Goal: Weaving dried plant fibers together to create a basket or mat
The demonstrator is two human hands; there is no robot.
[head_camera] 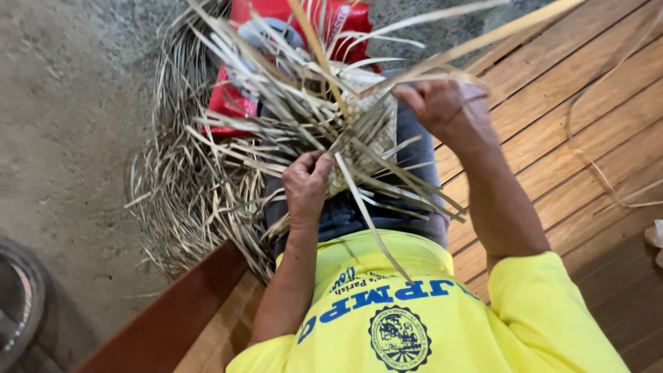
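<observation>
I sat on a floor of brown wooden planks (580, 103) at the right of the scene, with bare grey ground (62, 124) to the left. A large loose heap of dry pale straw-coloured leaf strips (186, 200) lay on that ground beside my knees, and a red plastic bag (242, 97) showed at the far side behind it.

The half-woven flat mat of pale palm-leaf strips (366, 124) rested on my lap, between my two hands, with its unwoven ends fanning out left, right and toward the far edge. The woven patch was tight and checked, lying on a diagonal; the free strips were stiff, thin and dull tan.

My right hand (445, 110) was at the far right corner of the weave, curled closed around a few long strips that ran up and away to the far right. My left hand (307, 183) was nearer to me, at the near left edge of the weave, thumb and fingers pinched on one long narrow pale strip (366, 214). That strip's long axis ran from my left fingers down toward my yellow printed shirt (400, 318), crossing my lap. The left hand was the closer one to it.
</observation>
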